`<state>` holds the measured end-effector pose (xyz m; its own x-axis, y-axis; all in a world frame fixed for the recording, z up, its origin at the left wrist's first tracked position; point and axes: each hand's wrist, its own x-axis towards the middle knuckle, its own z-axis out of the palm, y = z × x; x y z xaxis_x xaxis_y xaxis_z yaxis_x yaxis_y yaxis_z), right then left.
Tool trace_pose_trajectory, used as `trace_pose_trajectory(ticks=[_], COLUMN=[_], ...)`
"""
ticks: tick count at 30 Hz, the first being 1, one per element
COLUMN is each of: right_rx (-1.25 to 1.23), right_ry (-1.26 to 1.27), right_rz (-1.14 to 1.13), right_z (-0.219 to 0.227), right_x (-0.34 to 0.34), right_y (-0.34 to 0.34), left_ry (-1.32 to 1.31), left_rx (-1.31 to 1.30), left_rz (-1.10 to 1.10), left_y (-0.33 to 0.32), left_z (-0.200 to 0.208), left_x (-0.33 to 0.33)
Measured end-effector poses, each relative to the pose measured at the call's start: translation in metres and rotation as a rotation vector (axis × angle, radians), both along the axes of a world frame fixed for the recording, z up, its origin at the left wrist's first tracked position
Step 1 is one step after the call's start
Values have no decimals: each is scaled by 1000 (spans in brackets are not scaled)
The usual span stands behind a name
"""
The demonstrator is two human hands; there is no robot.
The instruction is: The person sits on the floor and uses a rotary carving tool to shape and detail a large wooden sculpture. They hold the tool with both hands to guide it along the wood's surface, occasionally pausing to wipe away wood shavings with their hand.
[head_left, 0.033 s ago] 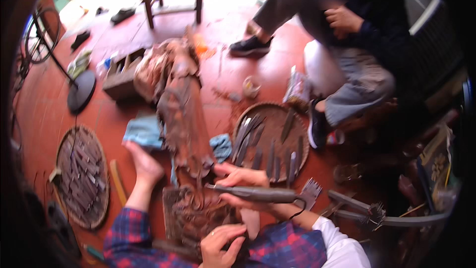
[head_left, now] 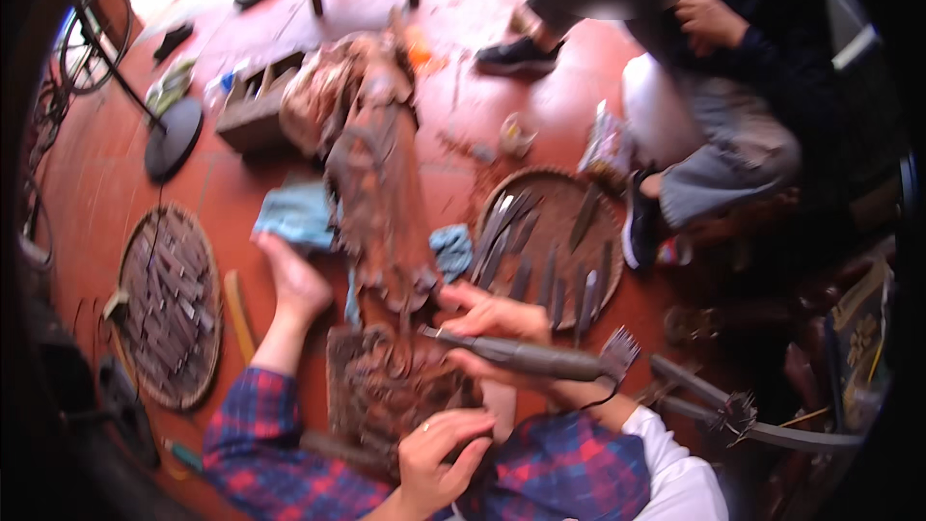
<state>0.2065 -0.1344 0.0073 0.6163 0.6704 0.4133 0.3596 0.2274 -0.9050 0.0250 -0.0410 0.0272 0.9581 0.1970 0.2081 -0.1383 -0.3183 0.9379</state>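
A dark, slim handheld rotary tool with a cord [head_left: 540, 359] is in my right hand [head_left: 497, 316], fingers above and thumb below. Its thin metal tip points left, close to the carved scrollwork. That scrollwork covers a reddish-brown carved wooden block [head_left: 371, 396] between my legs. Beyond it lies a long carved wooden figure [head_left: 376, 203], which seems to meet the block's far edge. My left hand [head_left: 439, 458], a ring on one finger, is at the block's near right side, thumb and fingers apart. I see nothing held in it; whether it touches the wood is unclear.
Flat chisels fill a round woven tray [head_left: 214, 347] at left; another tray [head_left: 603, 212] at right holds several blades. Light-blue cloths [head_left: 294, 215] flank the figure. A wooden box [head_left: 253, 125] and round-based stand [head_left: 174, 143] are farther left. A co-worker [head_left: 743, 150] sits at far right.
The whole view has shifted, so most things appear a little farther right and higher. The rotary tool stays in my right hand; my left hand keeps about the same pose.
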Motion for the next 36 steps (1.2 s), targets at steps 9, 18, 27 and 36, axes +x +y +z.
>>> trace_pose_trajectory(ticks=[9,18,27,36], right_rx=[-22,-118,-158,-191], right_ry=[-115,18,89,-5], right_rz=[90,98,211,204], right_z=[-27,-38,-41,-38], right_x=[-33,-24,-27,-25], right_y=[3,-14,-4,-4], left_ry=[-279,37,112,79], left_rx=[394,226,310,356], left_rz=[82,29,47,128], left_y=[-11,-25,-19,-23], left_z=[1,-13,-19,-18], left_x=[10,15,-1,-2])
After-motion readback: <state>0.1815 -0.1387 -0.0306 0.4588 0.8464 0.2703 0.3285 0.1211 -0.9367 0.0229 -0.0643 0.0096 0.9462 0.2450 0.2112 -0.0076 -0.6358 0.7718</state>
